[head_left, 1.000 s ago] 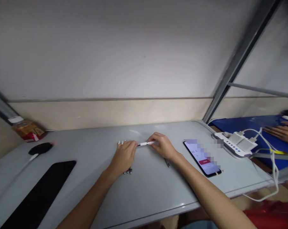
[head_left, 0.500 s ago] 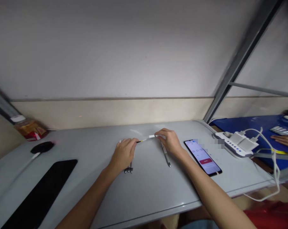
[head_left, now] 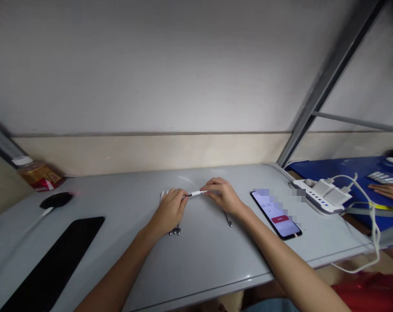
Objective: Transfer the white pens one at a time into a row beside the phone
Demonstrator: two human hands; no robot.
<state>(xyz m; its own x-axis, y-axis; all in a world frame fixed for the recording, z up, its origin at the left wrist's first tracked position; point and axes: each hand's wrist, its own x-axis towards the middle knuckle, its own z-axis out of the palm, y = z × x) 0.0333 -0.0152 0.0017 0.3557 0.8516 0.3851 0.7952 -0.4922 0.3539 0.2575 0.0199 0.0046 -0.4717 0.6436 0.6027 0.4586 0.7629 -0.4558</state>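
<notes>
Both my hands meet over the middle of the grey table (head_left: 203, 260). My left hand (head_left: 169, 209) is closed in a pinch on the dark end of a thin white pen part (head_left: 196, 193). My right hand (head_left: 221, 196) is closed on the white end of the same part. Several silver pens (head_left: 175, 231) lie under my left hand, their tips showing by the wrist. One more pen (head_left: 228, 220) lies under my right wrist.
A lit phone (head_left: 276, 214) lies to the right, cabled. A white power strip (head_left: 320, 196) with chargers sits at the table's right end. A black pad (head_left: 53, 264), a black mouse (head_left: 56, 200) and a bottle (head_left: 37, 174) are at left. Another person's hand (head_left: 387, 190) rests on the blue surface.
My hands had drawn apart half a second ago, stretching the pen part between them; now they have come back together, with less of the part showing.
</notes>
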